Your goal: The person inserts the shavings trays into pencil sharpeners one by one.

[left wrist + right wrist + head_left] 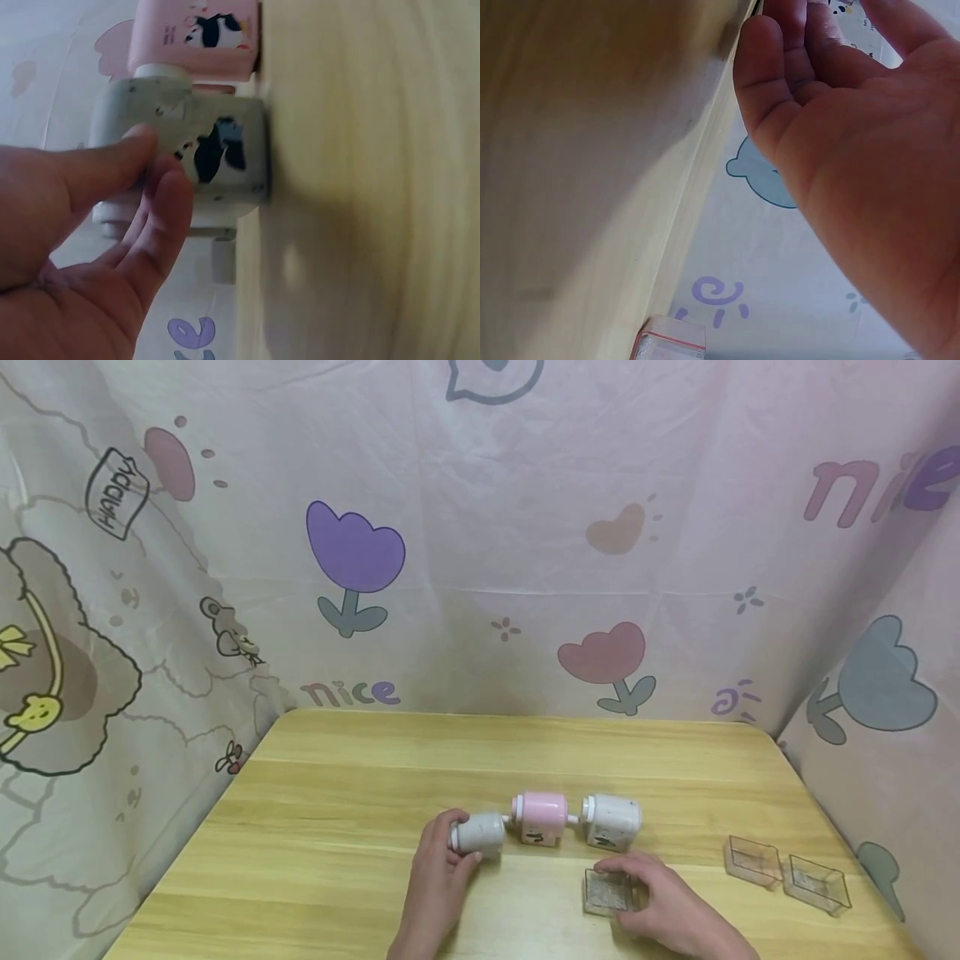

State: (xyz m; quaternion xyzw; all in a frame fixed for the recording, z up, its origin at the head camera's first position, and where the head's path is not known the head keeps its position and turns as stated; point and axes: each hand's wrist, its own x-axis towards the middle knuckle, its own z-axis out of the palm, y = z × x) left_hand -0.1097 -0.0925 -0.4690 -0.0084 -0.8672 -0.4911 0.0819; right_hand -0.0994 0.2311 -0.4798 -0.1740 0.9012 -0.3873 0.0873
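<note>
A grey crank pencil sharpener (480, 833) with a panda print is gripped by my left hand (437, 872), thumb and fingers at its left end. In the left wrist view my left fingertips lie against the sharpener's (214, 154) body. Beside it stand a pink sharpener (542, 818) and a white sharpener (611, 821), in a row. My right hand (663, 902) pinches a clear shavings drawer (606, 893) in front of the white sharpener. In the right wrist view my right hand (847, 112) hides that drawer.
Two more clear drawers, a left one (752, 862) and a right one (816, 885), lie at the table's right side. The wooden table (337, 793) meets a printed cloth backdrop (480, 552) behind and at both sides.
</note>
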